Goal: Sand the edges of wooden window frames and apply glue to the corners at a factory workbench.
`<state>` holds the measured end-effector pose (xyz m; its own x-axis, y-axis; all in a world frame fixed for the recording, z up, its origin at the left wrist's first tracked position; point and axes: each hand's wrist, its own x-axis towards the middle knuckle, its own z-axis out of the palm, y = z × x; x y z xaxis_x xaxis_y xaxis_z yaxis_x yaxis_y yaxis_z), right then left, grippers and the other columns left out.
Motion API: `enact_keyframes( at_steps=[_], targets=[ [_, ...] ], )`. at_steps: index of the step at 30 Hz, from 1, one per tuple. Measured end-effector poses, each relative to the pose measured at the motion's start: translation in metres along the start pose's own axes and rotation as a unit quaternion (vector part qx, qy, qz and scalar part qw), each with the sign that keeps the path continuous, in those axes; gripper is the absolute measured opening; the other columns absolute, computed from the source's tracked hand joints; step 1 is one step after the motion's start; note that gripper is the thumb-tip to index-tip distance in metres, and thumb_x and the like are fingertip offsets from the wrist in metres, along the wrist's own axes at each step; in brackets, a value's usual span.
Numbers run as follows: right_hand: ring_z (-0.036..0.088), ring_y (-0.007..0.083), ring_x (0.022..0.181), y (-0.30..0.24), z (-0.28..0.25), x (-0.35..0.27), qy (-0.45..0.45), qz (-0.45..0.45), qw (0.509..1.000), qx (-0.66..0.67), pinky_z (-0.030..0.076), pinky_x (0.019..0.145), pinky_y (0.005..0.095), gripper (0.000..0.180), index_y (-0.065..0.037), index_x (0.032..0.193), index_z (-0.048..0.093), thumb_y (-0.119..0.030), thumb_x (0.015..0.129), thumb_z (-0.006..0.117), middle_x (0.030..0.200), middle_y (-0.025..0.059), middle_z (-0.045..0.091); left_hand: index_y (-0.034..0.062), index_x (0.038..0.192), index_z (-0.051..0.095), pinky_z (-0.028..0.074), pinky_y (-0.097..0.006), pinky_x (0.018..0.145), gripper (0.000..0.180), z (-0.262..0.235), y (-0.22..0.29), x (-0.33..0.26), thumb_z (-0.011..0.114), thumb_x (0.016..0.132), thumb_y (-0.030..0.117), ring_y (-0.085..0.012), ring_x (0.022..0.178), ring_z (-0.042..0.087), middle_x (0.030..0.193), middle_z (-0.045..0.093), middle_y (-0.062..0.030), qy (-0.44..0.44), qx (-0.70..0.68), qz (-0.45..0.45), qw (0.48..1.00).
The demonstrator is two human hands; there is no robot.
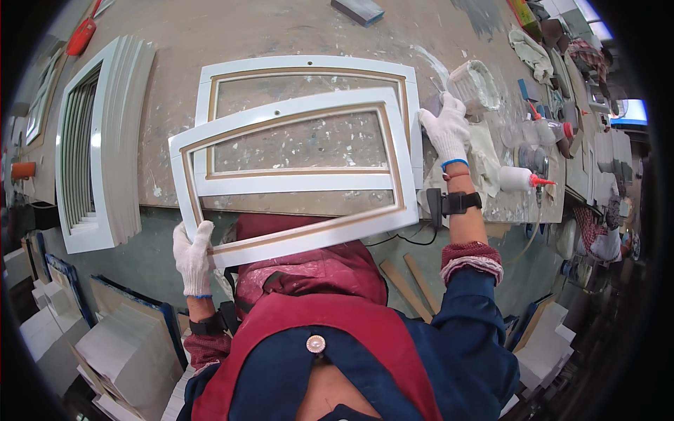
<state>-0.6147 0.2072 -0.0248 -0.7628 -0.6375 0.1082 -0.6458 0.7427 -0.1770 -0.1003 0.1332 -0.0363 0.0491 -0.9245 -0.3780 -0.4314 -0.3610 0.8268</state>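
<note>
Paint-spattered and dusty, the tabletop (295,28) carries a white frame (309,67) lying flat. A second white frame (295,116) lies tilted across it, its lower edge overhanging the near tabletop edge. The left hand (192,256), gloved, is closed around the lower left corner of the tilted frame. The right hand (446,130), also gloved, rests at the frame's upper right corner; whether its fingers grip or only press cannot be told. The frame's long axis runs left to right between both hands. A stack of white frames (105,140) stands left; a squeeze bottle (519,179) lies right.
</note>
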Motion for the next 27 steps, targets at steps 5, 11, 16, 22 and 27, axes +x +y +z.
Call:
enact_keyframes(
  at_steps=[5, 11, 16, 22, 27],
  targets=[
    [0.056, 0.0345, 0.119, -0.016, -0.037, -0.029, 0.120, -0.173, 0.973, 0.091, 0.044, 0.103, 0.0425, 0.065, -0.006, 0.134, 0.051, -0.024, 0.077, 0.076, 0.136, 0.0192, 0.052, 0.0024, 0.110, 0.055, 0.040, -0.022, 0.053, 0.039, 0.007, -0.019, -0.018, 0.074, 0.089, 0.030, -0.0059, 0.059, 0.048, 0.075, 0.055, 0.0013, 0.023, -0.126, -0.029, 0.991],
    [0.055, 0.0270, 0.121, -0.052, -0.106, -0.096, 0.005, -0.129, 0.958, 0.258, 0.044, 0.104, 0.0361, 0.066, 0.000, 0.137, 0.047, -0.010, 0.078, 0.075, 0.133, 0.0166, 0.054, -0.0008, 0.120, 0.057, 0.049, -0.025, 0.062, 0.043, -0.011, 0.011, -0.040, 0.069, 0.091, 0.028, -0.0104, 0.070, 0.058, 0.088, 0.064, -0.0055, -0.323, -0.068, -0.064, 0.942],
    [0.053, 0.0285, 0.123, -0.030, -0.069, -0.138, -0.061, -0.142, 0.930, 0.334, 0.043, 0.105, 0.0383, 0.066, 0.000, 0.136, 0.048, -0.010, 0.077, 0.075, 0.133, 0.0167, 0.053, 0.0061, 0.122, 0.063, 0.051, -0.041, 0.090, 0.051, -0.020, 0.053, -0.028, 0.074, 0.072, 0.011, -0.0258, 0.098, 0.060, 0.105, 0.062, -0.0089, -0.106, 0.310, 0.478, 0.815],
    [0.053, 0.0281, 0.124, -0.043, -0.049, -0.154, -0.094, -0.182, 0.900, 0.385, 0.042, 0.106, 0.0373, 0.063, 0.000, 0.134, 0.049, -0.009, 0.077, 0.075, 0.133, 0.0163, 0.052, 0.0097, 0.108, 0.066, 0.045, -0.050, 0.099, 0.043, 0.013, 0.069, 0.003, 0.071, 0.066, 0.018, -0.0249, 0.105, 0.058, 0.104, 0.060, -0.0055, -0.190, 0.385, 0.662, 0.614],
    [0.053, 0.0281, 0.123, -0.051, -0.059, -0.150, -0.111, -0.163, 0.883, 0.426, 0.042, 0.106, 0.0369, 0.062, 0.000, 0.133, 0.049, -0.009, 0.077, 0.074, 0.133, 0.0168, 0.053, 0.0101, 0.096, 0.064, 0.048, -0.043, 0.089, 0.034, 0.044, 0.059, -0.002, 0.069, 0.063, 0.016, -0.0218, 0.088, 0.058, 0.087, 0.056, -0.0041, -0.229, 0.345, 0.694, 0.589]
  ],
)
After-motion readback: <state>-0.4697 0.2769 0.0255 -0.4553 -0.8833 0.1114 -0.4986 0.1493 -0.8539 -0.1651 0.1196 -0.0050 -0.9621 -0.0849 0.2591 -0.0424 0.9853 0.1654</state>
